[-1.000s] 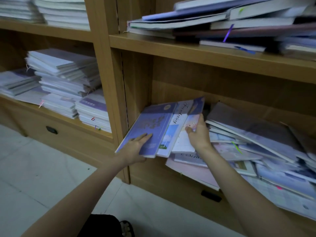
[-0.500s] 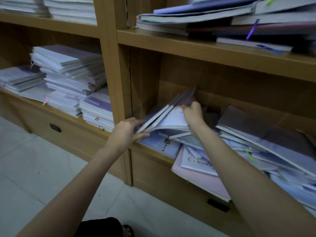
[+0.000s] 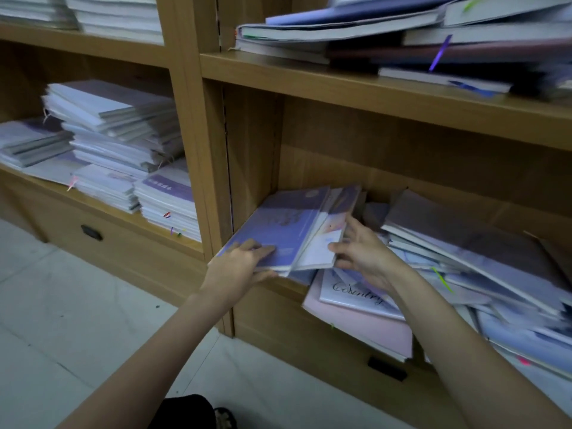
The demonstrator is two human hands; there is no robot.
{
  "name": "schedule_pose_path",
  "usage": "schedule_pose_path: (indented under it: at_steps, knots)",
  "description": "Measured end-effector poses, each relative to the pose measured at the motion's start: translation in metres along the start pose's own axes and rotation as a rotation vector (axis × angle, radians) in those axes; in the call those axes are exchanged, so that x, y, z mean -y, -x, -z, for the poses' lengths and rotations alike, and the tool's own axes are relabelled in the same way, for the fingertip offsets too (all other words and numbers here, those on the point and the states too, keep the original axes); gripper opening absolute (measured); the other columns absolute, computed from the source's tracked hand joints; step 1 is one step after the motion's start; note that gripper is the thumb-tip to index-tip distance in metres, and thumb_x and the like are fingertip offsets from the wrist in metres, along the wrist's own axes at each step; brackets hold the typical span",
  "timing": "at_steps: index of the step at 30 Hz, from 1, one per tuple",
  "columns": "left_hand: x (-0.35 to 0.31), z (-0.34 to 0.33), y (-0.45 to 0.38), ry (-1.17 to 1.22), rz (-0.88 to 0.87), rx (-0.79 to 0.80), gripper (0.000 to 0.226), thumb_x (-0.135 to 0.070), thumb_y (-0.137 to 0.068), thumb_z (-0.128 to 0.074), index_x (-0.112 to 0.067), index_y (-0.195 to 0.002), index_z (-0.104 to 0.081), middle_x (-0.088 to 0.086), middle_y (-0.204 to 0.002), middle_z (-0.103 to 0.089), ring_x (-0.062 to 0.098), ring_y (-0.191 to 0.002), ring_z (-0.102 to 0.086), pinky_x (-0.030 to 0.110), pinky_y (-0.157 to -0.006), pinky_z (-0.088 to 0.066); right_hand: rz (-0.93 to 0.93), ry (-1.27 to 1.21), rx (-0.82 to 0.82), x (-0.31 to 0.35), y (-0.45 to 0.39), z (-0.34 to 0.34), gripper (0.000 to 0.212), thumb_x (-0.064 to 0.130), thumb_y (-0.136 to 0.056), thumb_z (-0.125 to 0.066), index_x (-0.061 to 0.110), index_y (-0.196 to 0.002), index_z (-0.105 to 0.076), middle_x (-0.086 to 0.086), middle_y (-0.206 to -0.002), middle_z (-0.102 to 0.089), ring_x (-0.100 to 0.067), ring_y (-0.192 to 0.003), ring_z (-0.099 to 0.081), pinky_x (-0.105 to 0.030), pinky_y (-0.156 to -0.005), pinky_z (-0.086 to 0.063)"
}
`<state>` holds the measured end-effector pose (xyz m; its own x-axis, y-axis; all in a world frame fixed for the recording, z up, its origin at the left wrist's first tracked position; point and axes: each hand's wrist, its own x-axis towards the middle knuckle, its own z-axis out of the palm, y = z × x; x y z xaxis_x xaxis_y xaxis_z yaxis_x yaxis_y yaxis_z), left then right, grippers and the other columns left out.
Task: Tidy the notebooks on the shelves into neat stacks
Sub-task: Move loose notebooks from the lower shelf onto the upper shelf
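A small bundle of notebooks topped by a purple cover [image 3: 278,230] lies tilted at the left end of the lower right shelf [image 3: 269,281]. My left hand [image 3: 238,267] grips the bundle's near left corner, fingers on top and thumb underneath. My right hand [image 3: 362,252] holds its right edge, thumb on the white cover. Beneath it sit a white "Country" notebook [image 3: 353,292] and a pink one [image 3: 365,326] that overhangs the shelf edge. A messy slanted heap of notebooks [image 3: 464,243] fills the shelf to the right.
The upper right shelf carries a loose pile of notebooks [image 3: 387,29]. The left bay holds stacks of white and purple notebooks [image 3: 117,144]. A wooden upright [image 3: 198,150] separates the bays. Drawers with dark handles [image 3: 91,232] sit below, above a pale tiled floor [image 3: 77,320].
The bundle stood nearly on edge half a second ago; now it lies flatter with its purple cover facing up. My left hand shifted from its edge to its near corner.
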<state>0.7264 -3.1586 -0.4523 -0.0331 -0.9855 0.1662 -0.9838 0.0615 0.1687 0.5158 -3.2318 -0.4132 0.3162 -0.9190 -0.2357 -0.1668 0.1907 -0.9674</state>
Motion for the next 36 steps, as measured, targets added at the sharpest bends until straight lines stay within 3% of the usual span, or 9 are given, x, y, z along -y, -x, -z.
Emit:
schedule_pose_path:
  at_steps: [5, 10, 15, 21, 23, 25, 29, 32, 36]
  knots:
    - [-0.009, -0.002, 0.009, -0.016, 0.086, -0.049, 0.066, -0.045, -0.091, -0.052, -0.024, -0.146, -0.022, -0.003, -0.137, -0.039, 0.025, -0.124, -0.039, 0.038, -0.086, -0.049, 0.109, -0.026, -0.074, 0.026, -0.015, -0.020, 0.049, -0.013, -0.091, -0.044, 0.010, -0.134, -0.040, -0.011, -0.127, -0.056, -0.024, -0.108, -0.056, -0.032, -0.069, -0.051]
    - [-0.004, 0.001, -0.010, -0.006, 0.108, -0.407, 0.032, -0.026, -0.080, -0.071, -0.007, -0.105, -0.064, 0.013, -0.084, -0.066, 0.036, -0.074, -0.062, 0.038, -0.060, -0.049, 0.151, -0.149, -0.042, 0.061, -0.025, -0.032, 0.051, -0.007, -0.093, -0.047, 0.009, -0.139, -0.036, -0.011, -0.119, -0.059, -0.016, -0.092, -0.059, -0.023, -0.060, -0.054]
    - [-0.017, -0.001, -0.026, 0.092, 0.149, -0.313, 0.054, -0.041, -0.084, -0.063, -0.011, -0.127, -0.050, 0.010, -0.112, -0.058, 0.032, -0.104, -0.051, 0.039, -0.079, -0.045, 0.116, -0.343, 0.037, 0.050, -0.025, -0.025, 0.054, 0.008, -0.095, -0.051, 0.012, -0.144, -0.028, -0.010, -0.124, -0.057, -0.023, -0.110, -0.058, -0.033, -0.072, -0.059]
    - [-0.006, 0.011, -0.034, 0.297, 0.240, -0.569, 0.040, -0.031, -0.085, -0.065, -0.012, -0.118, -0.050, 0.008, -0.108, -0.060, 0.028, -0.093, -0.056, 0.031, -0.062, -0.037, 0.215, -0.522, 0.181, 0.049, -0.026, -0.033, 0.051, -0.003, -0.095, -0.044, 0.012, -0.142, -0.032, -0.003, -0.130, -0.052, -0.028, -0.120, -0.053, -0.034, -0.094, -0.050]
    - [0.003, 0.015, -0.040, 0.354, 0.295, -0.665, 0.049, -0.028, -0.084, -0.067, -0.007, -0.123, -0.045, 0.012, -0.115, -0.052, 0.033, -0.095, -0.056, 0.036, -0.063, -0.040, 0.321, -0.207, 0.082, 0.049, -0.034, -0.038, 0.051, -0.005, -0.093, -0.047, 0.008, -0.140, -0.035, -0.008, -0.138, -0.046, -0.028, -0.124, -0.050, -0.030, -0.099, -0.043]
    - [0.010, 0.017, -0.045, 0.339, 0.345, -0.745, 0.058, -0.027, -0.084, -0.068, -0.004, -0.129, -0.040, 0.015, -0.123, -0.046, 0.035, -0.098, -0.056, 0.037, -0.062, -0.042, 0.480, 0.431, -0.048, 0.038, -0.047, -0.034, 0.052, 0.000, -0.089, -0.057, 0.006, -0.138, -0.039, -0.014, -0.138, -0.046, -0.030, -0.127, -0.046, -0.027, -0.101, -0.036]
    - [0.017, 0.016, -0.051, 0.319, 0.377, -0.804, 0.062, -0.025, -0.083, -0.069, -0.006, -0.133, -0.038, 0.015, -0.123, -0.047, 0.034, -0.103, -0.055, 0.042, -0.066, -0.048, 0.327, 1.450, -0.018, -0.005, -0.066, -0.018, 0.070, 0.037, -0.086, -0.063, 0.025, -0.145, -0.028, -0.011, -0.151, -0.023, -0.034, -0.133, -0.030, -0.039, -0.108, -0.025]
    - [0.017, 0.009, -0.050, 0.241, 0.326, -0.829, 0.064, -0.024, -0.077, -0.074, -0.012, -0.128, -0.037, 0.018, -0.112, -0.052, 0.034, -0.094, -0.055, 0.041, -0.067, -0.050, 0.334, 1.670, -0.128, -0.024, -0.073, -0.025, 0.067, 0.047, -0.086, -0.057, 0.024, -0.142, -0.028, -0.007, -0.146, -0.029, -0.031, -0.128, -0.031, -0.042, -0.103, -0.025]
    - [0.013, 0.002, -0.048, 0.140, 0.274, -0.820, 0.067, -0.024, -0.072, -0.078, -0.016, -0.123, -0.035, 0.015, -0.100, -0.056, 0.032, -0.082, -0.056, 0.036, -0.063, -0.048, 0.430, 1.662, -0.287, -0.036, -0.082, -0.041, 0.064, 0.041, -0.078, -0.067, 0.007, -0.129, -0.048, -0.014, -0.123, -0.053, -0.035, -0.115, -0.046, -0.043, -0.099, -0.033]
